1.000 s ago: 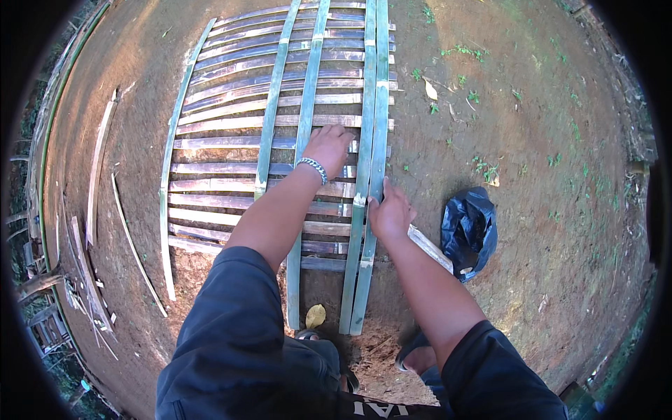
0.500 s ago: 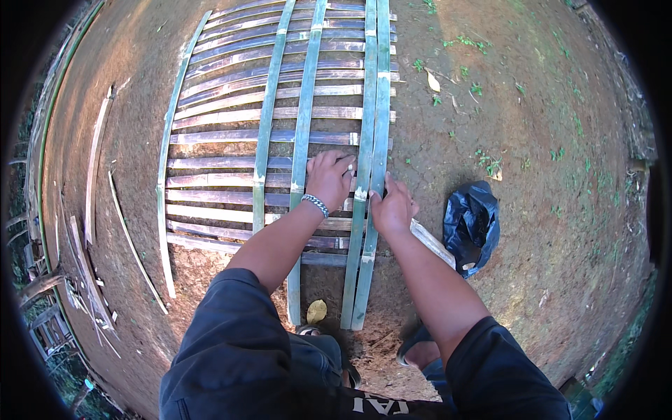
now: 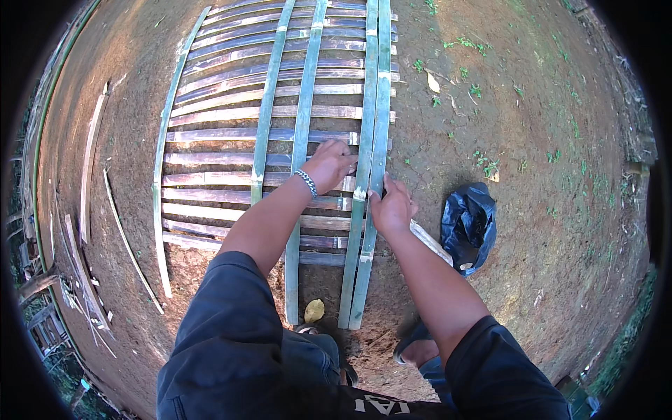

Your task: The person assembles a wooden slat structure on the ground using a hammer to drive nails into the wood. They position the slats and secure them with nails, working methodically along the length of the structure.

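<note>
A bamboo lattice lies on the ground, with dark and pale crosswise slats (image 3: 210, 134) and long green strips (image 3: 306, 105) over them. My left hand (image 3: 332, 166), with a chain bracelet at the wrist, is closed over the end of a slat beside the paired green strips (image 3: 379, 133) on the right. The fingertips are partly hidden. My right hand (image 3: 393, 208) is closed at the outer edge of that pair, its thumb against the outermost strip. Its other fingers curl on the far side and are partly out of sight.
A black plastic bag (image 3: 467, 225) rests on the soil right of my right hand, beside a pale strip (image 3: 430, 240). Loose bamboo pieces (image 3: 93, 164) lie at the left. A yellow leaf (image 3: 314, 311) is near my feet.
My left hand has shifted slightly farther away along the lattice, its fingers curled more. The left part of the lattice appears a little farther left. My right hand stays nearly in place.
</note>
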{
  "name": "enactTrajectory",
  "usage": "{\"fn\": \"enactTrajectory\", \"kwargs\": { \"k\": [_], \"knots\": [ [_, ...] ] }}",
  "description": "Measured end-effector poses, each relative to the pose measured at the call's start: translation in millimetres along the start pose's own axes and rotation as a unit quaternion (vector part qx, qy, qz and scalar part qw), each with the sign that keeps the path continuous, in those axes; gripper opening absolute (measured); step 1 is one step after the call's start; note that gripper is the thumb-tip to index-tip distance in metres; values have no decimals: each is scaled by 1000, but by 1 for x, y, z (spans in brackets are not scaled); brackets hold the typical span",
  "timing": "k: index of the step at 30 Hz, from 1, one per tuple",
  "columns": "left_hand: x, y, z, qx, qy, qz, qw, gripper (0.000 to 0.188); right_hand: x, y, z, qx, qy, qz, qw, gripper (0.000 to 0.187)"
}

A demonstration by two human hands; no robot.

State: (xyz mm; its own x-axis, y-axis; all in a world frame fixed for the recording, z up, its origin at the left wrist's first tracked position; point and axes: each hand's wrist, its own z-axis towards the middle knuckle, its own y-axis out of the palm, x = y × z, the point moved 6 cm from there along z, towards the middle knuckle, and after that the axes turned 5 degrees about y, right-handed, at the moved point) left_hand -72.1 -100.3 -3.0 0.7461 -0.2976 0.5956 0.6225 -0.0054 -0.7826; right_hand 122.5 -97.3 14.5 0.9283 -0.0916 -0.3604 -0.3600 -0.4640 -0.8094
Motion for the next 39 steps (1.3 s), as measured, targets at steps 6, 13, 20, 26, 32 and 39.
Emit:
{"fn": "enactTrajectory", "kwargs": {
  "k": [6,13,20,26,32,39],
  "knots": [
    [-5,0,3,1,-2,-3,1000,29,-3,0,-1,-4,4,1,1000,63],
    [3,1,3,24,-17,-1,1000,28,0,-1,0,15,-9,-5,1000,63],
    [2,0,-1,32,-23,-11,999,28,-3,-2,-1,13,-21,3,1000,65],
    [-2,2,-2,32,-23,-5,999,32,-6,-3,-2,1,-13,2,1000,65],
    [13,-20,4,129,-23,-5,991,34,-6,-4,-2,-2,2,-8,1000,65],
    [18,-16,96,161,-54,98,981,49,-6,-2,0,3,-8,-1,1000,63]
  ]
}}
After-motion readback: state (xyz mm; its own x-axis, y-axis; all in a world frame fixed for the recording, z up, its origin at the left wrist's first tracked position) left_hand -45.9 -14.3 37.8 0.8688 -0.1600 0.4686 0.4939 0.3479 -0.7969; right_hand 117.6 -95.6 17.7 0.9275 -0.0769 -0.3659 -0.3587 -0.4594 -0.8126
